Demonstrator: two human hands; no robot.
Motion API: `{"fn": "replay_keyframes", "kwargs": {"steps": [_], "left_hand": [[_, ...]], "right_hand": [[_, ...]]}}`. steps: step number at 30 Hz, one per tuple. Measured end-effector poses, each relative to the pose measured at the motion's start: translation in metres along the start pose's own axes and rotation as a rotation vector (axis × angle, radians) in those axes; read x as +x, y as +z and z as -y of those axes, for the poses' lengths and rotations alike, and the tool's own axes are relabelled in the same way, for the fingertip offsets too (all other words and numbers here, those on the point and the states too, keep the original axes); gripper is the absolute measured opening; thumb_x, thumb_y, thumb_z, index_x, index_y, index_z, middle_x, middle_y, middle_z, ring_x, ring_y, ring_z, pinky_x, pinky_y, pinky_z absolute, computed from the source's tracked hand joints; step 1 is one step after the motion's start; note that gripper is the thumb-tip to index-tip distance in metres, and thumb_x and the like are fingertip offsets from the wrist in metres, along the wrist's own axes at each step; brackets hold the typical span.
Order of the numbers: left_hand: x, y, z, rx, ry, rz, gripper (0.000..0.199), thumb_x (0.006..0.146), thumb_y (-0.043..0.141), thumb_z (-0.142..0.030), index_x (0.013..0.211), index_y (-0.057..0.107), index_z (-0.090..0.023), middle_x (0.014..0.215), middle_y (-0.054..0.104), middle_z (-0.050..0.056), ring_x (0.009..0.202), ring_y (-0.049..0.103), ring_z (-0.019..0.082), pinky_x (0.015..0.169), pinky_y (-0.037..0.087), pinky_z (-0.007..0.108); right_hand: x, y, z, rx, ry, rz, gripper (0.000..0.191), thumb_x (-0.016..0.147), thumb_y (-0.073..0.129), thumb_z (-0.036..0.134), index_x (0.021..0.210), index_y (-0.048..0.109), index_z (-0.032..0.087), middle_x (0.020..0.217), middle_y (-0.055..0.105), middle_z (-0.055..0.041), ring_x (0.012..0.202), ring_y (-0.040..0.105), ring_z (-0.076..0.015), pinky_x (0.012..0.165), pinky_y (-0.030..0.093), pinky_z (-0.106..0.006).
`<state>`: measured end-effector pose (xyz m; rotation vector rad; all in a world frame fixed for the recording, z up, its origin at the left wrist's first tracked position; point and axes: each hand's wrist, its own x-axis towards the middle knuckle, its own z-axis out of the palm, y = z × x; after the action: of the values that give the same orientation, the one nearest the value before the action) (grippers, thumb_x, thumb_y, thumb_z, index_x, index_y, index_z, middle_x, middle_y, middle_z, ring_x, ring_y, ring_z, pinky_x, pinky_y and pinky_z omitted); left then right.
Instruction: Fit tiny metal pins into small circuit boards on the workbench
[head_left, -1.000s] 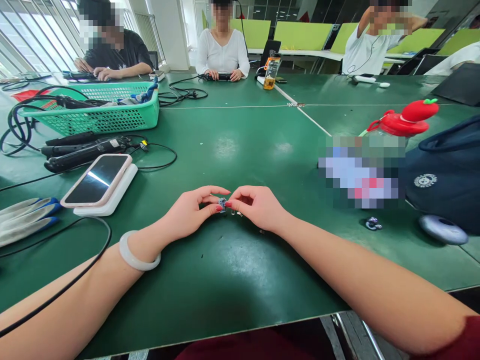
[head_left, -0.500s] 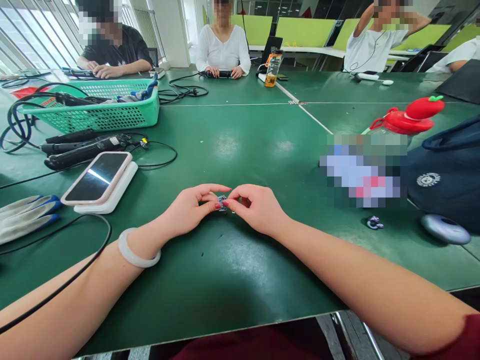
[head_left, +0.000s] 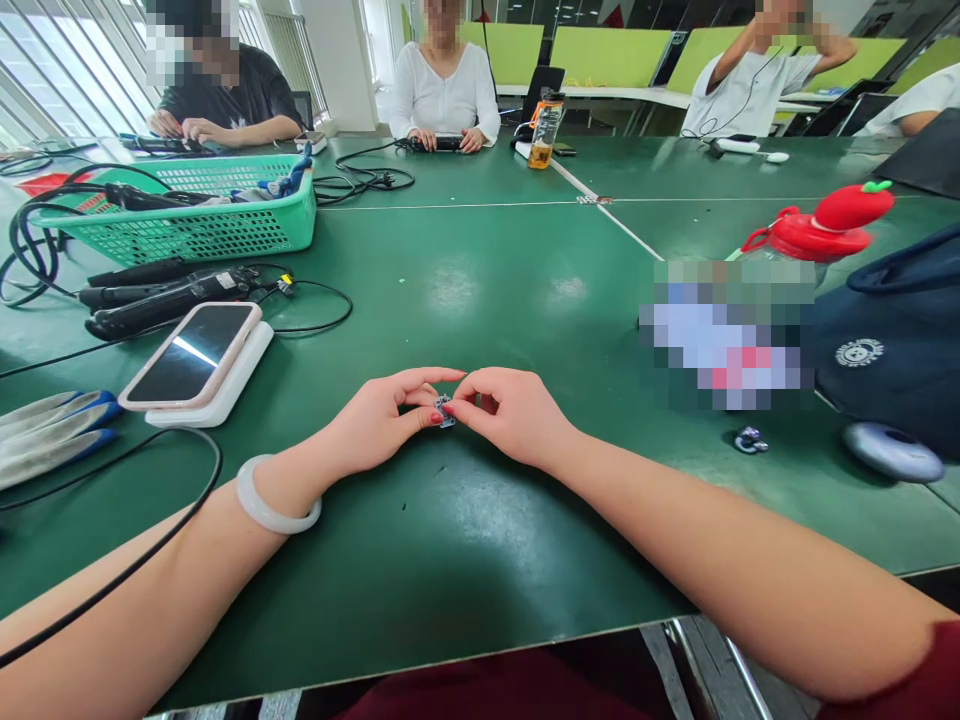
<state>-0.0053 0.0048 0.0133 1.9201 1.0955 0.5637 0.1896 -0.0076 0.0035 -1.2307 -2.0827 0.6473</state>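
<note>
Between my fingertips is a small grey-blue patterned piece (head_left: 445, 411), too small to name and partly covered by my fingers. My left hand (head_left: 390, 412) pinches it from the left, thumb in front and index finger stretched across behind. My right hand (head_left: 510, 412) grips its right side between thumb and bent fingers. Both hands meet just above the green table (head_left: 465, 540), near its front. A white bangle (head_left: 262, 505) circles my left wrist. To the right lies a small dark, shiny ring-like object (head_left: 750, 440), apart from my hands.
On the left are a phone (head_left: 191, 355) on a white box, work gloves (head_left: 52, 435), black handheld devices (head_left: 172, 300) and a green basket (head_left: 187, 225). A cable (head_left: 135, 580) crosses my left forearm. Rightward are a mouse (head_left: 892, 452), a dark bag (head_left: 892, 340) and a red-lidded bottle (head_left: 825, 230). People sit opposite.
My hands stay almost in place, while slightly more of the small piece shows between the fingers. The person at the far left has raised a hand a little. The view shifts slightly.
</note>
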Motion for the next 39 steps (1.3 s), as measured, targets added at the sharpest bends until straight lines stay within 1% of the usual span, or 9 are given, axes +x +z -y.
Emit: {"fn": "replay_keyframes", "kwargs": {"steps": [4, 10, 20, 23, 25, 28, 32, 35, 39], "left_hand": [[-0.001, 0.000, -0.001, 0.039, 0.020, 0.023, 0.045, 0.085, 0.053, -0.035, 0.129, 0.052, -0.023, 0.086, 0.072, 0.000, 0.083, 0.065, 0.016, 0.086, 0.049, 0.032], [-0.002, 0.000, -0.002, -0.015, 0.041, 0.029, 0.044, 0.086, 0.052, -0.032, 0.129, 0.051, -0.022, 0.092, 0.073, 0.002, 0.087, 0.066, 0.016, 0.085, 0.049, 0.030], [-0.001, -0.001, -0.003, 0.076, 0.071, 0.040, 0.053, 0.083, 0.056, -0.033, 0.134, 0.046, -0.023, 0.089, 0.071, 0.000, 0.087, 0.063, 0.015, 0.087, 0.048, 0.030], [-0.002, -0.001, -0.005, 0.106, 0.076, 0.018, 0.053, 0.081, 0.059, -0.035, 0.131, 0.048, -0.023, 0.084, 0.069, -0.001, 0.083, 0.063, 0.015, 0.085, 0.048, 0.030], [-0.003, -0.001, -0.007, 0.130, 0.073, 0.001, 0.048, 0.082, 0.057, -0.034, 0.128, 0.051, -0.023, 0.078, 0.067, -0.001, 0.081, 0.062, 0.016, 0.082, 0.049, 0.030], [-0.004, -0.003, -0.006, 0.145, 0.053, -0.012, 0.039, 0.082, 0.051, -0.026, 0.121, 0.055, -0.023, 0.078, 0.065, -0.001, 0.077, 0.062, 0.015, 0.078, 0.049, 0.030], [-0.002, -0.004, 0.003, 0.083, 0.016, -0.034, 0.030, 0.083, 0.047, -0.021, 0.111, 0.057, -0.024, 0.094, 0.064, 0.002, 0.074, 0.061, 0.013, 0.070, 0.050, 0.028], [0.000, -0.003, 0.006, 0.058, 0.001, -0.031, 0.023, 0.085, 0.047, -0.026, 0.103, 0.059, -0.022, 0.099, 0.064, 0.003, 0.076, 0.061, 0.014, 0.071, 0.050, 0.029], [0.002, -0.002, 0.003, 0.123, -0.006, -0.040, 0.025, 0.087, 0.048, -0.036, 0.102, 0.064, -0.023, 0.094, 0.068, 0.002, 0.077, 0.062, 0.015, 0.079, 0.049, 0.032]], "right_hand": [[0.000, 0.001, -0.001, -0.010, -0.010, -0.004, 0.020, 0.083, 0.059, 0.032, 0.068, 0.059, 0.019, 0.067, 0.058, 0.0021, 0.060, 0.047, -0.0091, 0.060, 0.035, -0.023], [0.001, -0.001, 0.000, 0.056, -0.004, 0.007, 0.014, 0.082, 0.060, 0.030, 0.073, 0.063, 0.019, 0.071, 0.062, 0.0022, 0.059, 0.047, -0.0082, 0.061, 0.036, -0.023], [0.000, 0.001, 0.001, 0.037, -0.019, 0.017, 0.014, 0.081, 0.061, 0.029, 0.072, 0.065, 0.019, 0.069, 0.061, 0.0014, 0.063, 0.050, -0.0094, 0.063, 0.036, -0.024], [0.001, -0.002, 0.000, 0.047, -0.043, 0.055, 0.016, 0.085, 0.057, 0.029, 0.076, 0.067, 0.020, 0.072, 0.063, 0.0013, 0.065, 0.052, -0.0096, 0.064, 0.036, -0.024], [0.003, -0.008, -0.002, 0.021, -0.031, 0.075, 0.024, 0.090, 0.049, 0.029, 0.079, 0.067, 0.020, 0.073, 0.064, 0.0010, 0.065, 0.053, -0.0098, 0.064, 0.036, -0.024], [0.004, -0.019, -0.008, -0.070, 0.072, 0.126, 0.032, 0.093, 0.042, 0.033, 0.078, 0.066, 0.019, 0.070, 0.062, 0.0006, 0.063, 0.052, -0.0101, 0.060, 0.034, -0.024], [0.002, -0.030, -0.013, -0.152, 0.194, 0.277, 0.018, 0.080, 0.061, 0.038, 0.075, 0.065, 0.021, 0.073, 0.063, 0.0017, 0.063, 0.051, -0.0101, 0.056, 0.033, -0.023], [0.001, -0.029, -0.013, -0.195, 0.177, 0.314, 0.011, 0.077, 0.065, 0.031, 0.074, 0.065, 0.020, 0.076, 0.062, 0.0006, 0.066, 0.052, -0.0106, 0.057, 0.034, -0.023], [0.000, -0.025, -0.011, -0.218, 0.135, 0.327, 0.011, 0.081, 0.060, 0.022, 0.071, 0.064, 0.019, 0.076, 0.061, -0.0008, 0.067, 0.053, -0.0109, 0.058, 0.035, -0.023]]}}
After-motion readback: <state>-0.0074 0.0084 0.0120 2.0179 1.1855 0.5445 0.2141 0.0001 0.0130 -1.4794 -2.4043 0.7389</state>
